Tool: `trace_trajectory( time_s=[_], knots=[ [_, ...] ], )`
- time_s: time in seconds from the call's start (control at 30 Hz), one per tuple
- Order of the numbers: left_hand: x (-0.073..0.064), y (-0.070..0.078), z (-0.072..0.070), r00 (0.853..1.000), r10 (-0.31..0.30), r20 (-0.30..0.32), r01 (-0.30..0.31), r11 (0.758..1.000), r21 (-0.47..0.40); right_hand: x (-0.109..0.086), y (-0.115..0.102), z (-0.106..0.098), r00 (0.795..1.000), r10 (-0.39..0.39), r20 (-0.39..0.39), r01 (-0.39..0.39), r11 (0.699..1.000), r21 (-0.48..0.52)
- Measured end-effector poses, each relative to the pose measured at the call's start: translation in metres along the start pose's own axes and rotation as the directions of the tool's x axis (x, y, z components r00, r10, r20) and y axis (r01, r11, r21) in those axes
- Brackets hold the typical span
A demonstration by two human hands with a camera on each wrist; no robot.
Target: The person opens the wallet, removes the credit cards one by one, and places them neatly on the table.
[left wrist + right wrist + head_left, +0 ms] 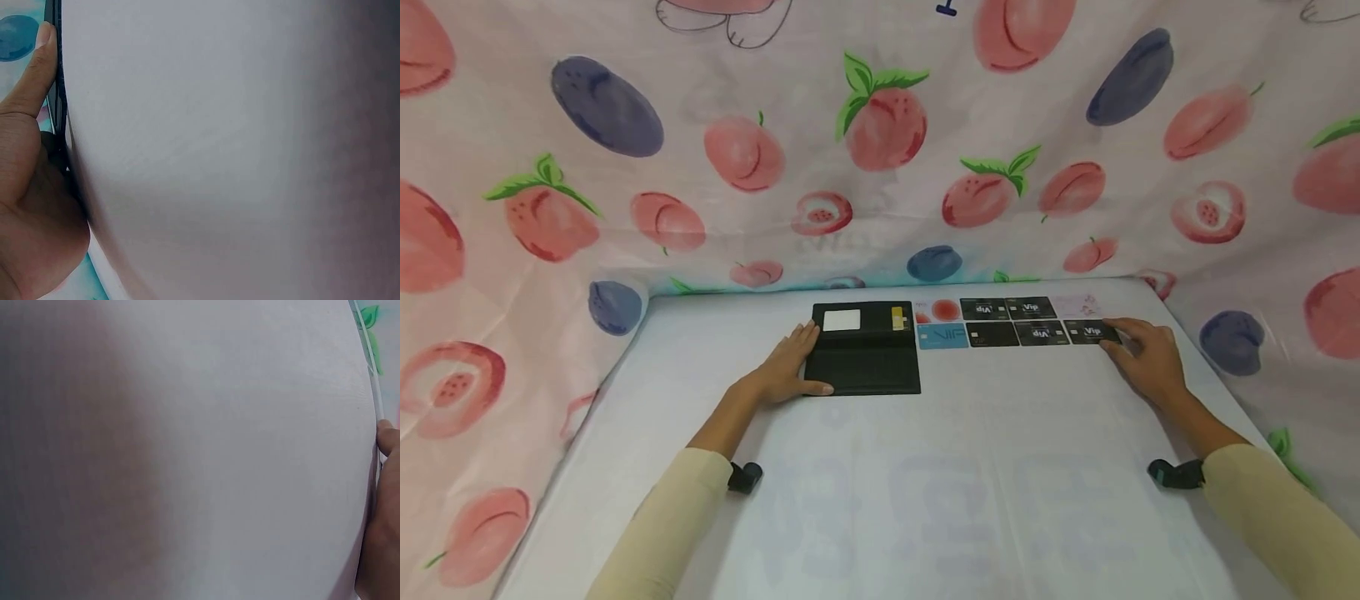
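Observation:
A black card wallet [862, 363] lies unfolded on the table, with a white card [842, 320] and a small yellow card [897, 318] in its upper half. My left hand [786, 364] rests at the wallet's left side, thumb on its lower left corner and fingers along the edge. To the right, cards lie in two rows. At the right end of the lower row, my right hand [1150, 358] pinches a black Vip card [1084, 332] between thumb and forefinger. The left wrist view shows the left thumb [39, 72] against the dark wallet edge.
The upper row has a red-dotted card [937, 311], two black Vip cards and a pale pink card [1075, 306]. Below are a blue VIP card [943, 336] and more black cards. Fruit-printed cloth [880, 208] surrounds the white table [970, 483].

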State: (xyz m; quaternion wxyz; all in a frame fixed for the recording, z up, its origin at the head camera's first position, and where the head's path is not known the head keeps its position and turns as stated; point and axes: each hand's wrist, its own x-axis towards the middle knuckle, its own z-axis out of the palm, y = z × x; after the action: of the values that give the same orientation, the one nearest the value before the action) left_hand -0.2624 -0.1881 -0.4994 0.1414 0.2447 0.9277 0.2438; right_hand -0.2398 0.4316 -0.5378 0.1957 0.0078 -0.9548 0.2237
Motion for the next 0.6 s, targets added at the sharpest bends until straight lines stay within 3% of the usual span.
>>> trace_trajectory(
  time_s=[0.6],
  knots=[
    [0.0023,-0.0018,0.0003,1.0,-0.01,0.003,0.01,1.0,0.01,-0.0005,-0.0063,0.0013,1.0,-0.012,-0.022,0.011,0.997,-0.074]
  ],
)
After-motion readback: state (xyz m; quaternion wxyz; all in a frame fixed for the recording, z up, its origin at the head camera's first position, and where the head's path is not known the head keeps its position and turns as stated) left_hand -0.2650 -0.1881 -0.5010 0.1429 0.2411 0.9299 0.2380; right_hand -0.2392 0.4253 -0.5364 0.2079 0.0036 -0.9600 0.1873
